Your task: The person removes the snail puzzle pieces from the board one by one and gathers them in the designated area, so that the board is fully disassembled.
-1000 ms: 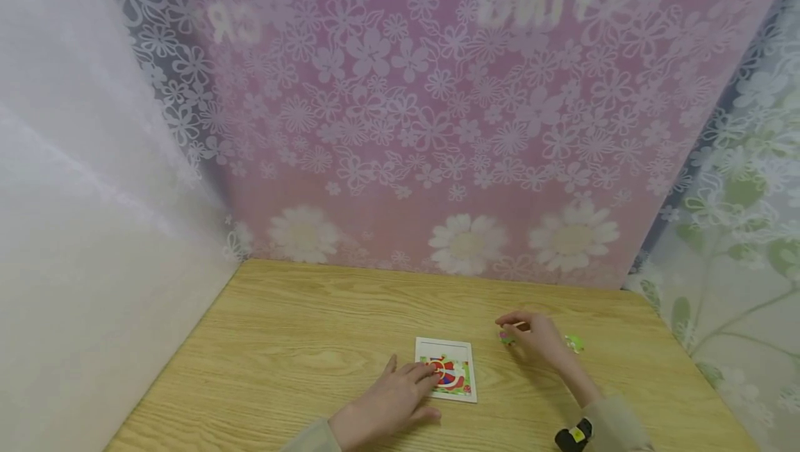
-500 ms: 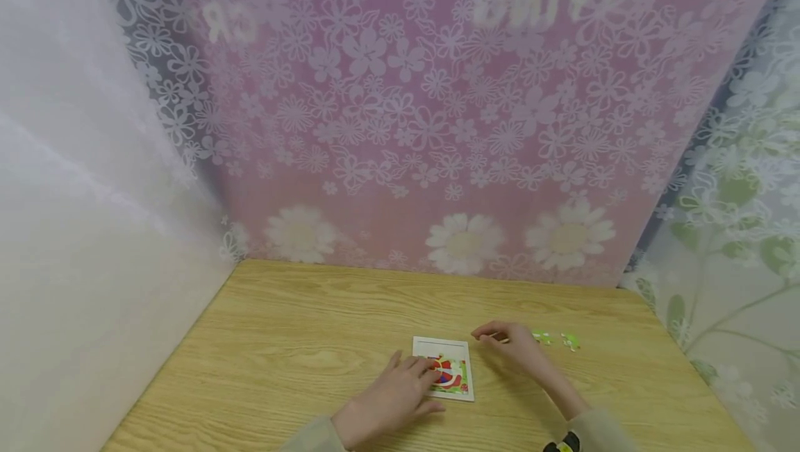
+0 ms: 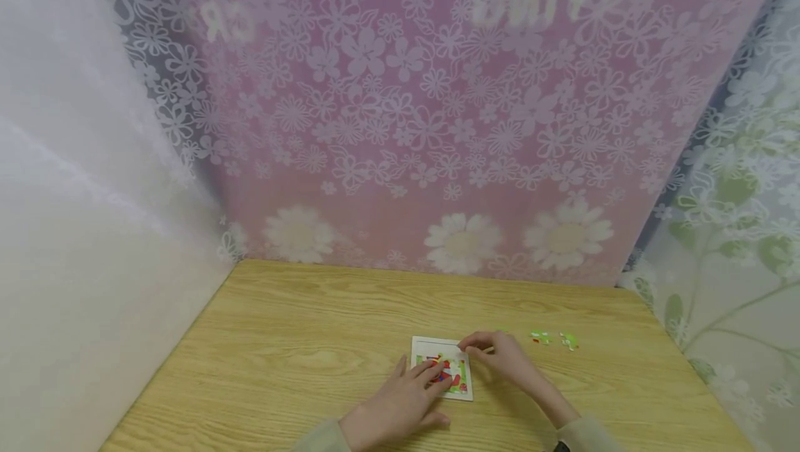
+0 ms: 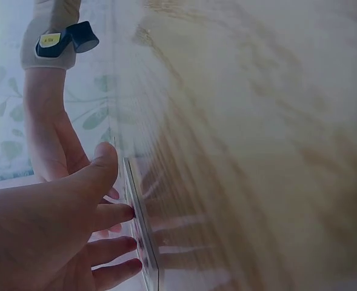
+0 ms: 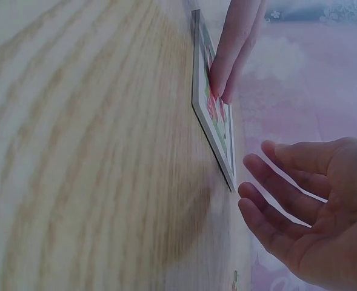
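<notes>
White board (image 3: 437, 346) looks edge-on only from left wrist.

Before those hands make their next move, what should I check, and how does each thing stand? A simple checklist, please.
1. Puzzle board lies flat on the table: ok.
2. Left hand is on the board: ok, its fingers rest on it.
3. Right hand is near the board: ok, it is at the far right corner.
4. Right hand holds a piece: cannot tell, none shows between the fingers.
5. Board is filled: not ok, a bare white strip shows along its far side.
6. Loose green pieces are in sight: ok, at least two lie to the right of the board.
</notes>
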`<state>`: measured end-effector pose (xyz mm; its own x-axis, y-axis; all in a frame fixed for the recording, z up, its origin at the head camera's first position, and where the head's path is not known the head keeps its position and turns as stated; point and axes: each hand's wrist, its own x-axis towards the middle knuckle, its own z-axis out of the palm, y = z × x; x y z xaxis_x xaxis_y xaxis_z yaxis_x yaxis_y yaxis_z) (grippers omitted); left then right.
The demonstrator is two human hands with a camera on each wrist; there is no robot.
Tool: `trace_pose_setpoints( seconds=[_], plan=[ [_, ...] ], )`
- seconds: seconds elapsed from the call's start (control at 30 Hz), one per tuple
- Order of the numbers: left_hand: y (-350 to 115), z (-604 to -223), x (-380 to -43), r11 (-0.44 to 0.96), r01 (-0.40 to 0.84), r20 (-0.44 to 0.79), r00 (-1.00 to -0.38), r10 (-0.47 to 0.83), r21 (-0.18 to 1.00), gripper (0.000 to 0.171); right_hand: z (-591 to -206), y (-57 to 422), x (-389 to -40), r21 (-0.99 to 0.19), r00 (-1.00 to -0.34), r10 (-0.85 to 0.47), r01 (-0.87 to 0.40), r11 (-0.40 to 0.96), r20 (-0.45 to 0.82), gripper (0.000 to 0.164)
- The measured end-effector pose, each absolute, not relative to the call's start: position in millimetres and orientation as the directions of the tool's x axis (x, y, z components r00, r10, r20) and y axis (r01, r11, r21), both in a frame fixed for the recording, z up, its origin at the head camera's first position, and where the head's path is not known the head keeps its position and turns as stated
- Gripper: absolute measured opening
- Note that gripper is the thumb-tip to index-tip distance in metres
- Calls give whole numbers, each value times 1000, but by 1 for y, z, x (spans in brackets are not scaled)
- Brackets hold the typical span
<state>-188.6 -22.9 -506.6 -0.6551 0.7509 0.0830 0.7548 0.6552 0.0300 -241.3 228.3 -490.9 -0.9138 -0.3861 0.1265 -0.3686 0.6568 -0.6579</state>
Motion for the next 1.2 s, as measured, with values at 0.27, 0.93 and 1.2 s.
trace_pose_setpoints(
  seconds=[0.27,0.93,1.2],
  plan=[
    [-22,-507,-188,666,746,86,-666,741,32,66,-495,224,-239,-625,-900,-413,-404,669,140,14],
    [-20,-505,-189,667,745,122,-662,740,-7,65,-494,215,-236,-661,-905,-418,-362,657,81,13],
    [-18,-504,-189,671,741,112,-666,738,-10,64,-497,213,-235,-639,-885,-460,-397,659,76,28]
  ],
)
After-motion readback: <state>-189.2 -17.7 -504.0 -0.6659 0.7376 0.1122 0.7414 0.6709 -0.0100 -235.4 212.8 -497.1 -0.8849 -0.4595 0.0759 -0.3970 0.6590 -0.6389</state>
